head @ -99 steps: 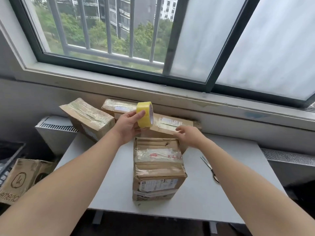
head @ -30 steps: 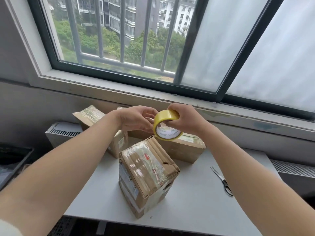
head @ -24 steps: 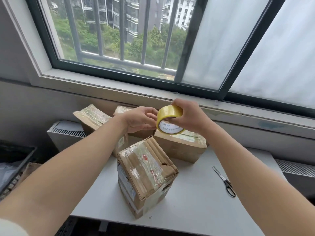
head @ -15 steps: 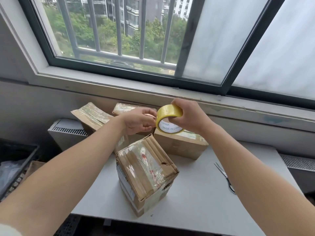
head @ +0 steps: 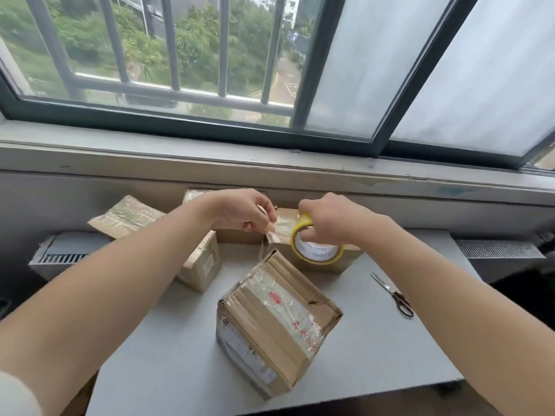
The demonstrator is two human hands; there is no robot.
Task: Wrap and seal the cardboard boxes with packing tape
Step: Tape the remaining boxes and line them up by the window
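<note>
A taped cardboard box point(head: 276, 322) stands turned at an angle in the middle of the grey table point(head: 375, 355). Just behind and above it my right hand point(head: 333, 220) grips a yellow roll of packing tape point(head: 315, 249). My left hand point(head: 243, 211) pinches the loose end of the clear tape point(head: 274, 232), and a short strip stretches between the hand and the roll. Three more taped boxes sit behind: one at the left point(head: 129, 217), one under my left forearm point(head: 201, 265), and one along the wall point(head: 330, 264), mostly hidden by my hands.
Scissors point(head: 393, 294) lie on the table to the right of the box. A radiator grille point(head: 63, 256) sits left of the table, another one point(head: 498, 249) to the right. The window ledge point(head: 270, 166) runs close behind the boxes.
My left hand has pulled the tape end away from the roll, so a strip now spans between the hands. Both hands have dropped lower, closer to the middle box. The camera tilted down.
</note>
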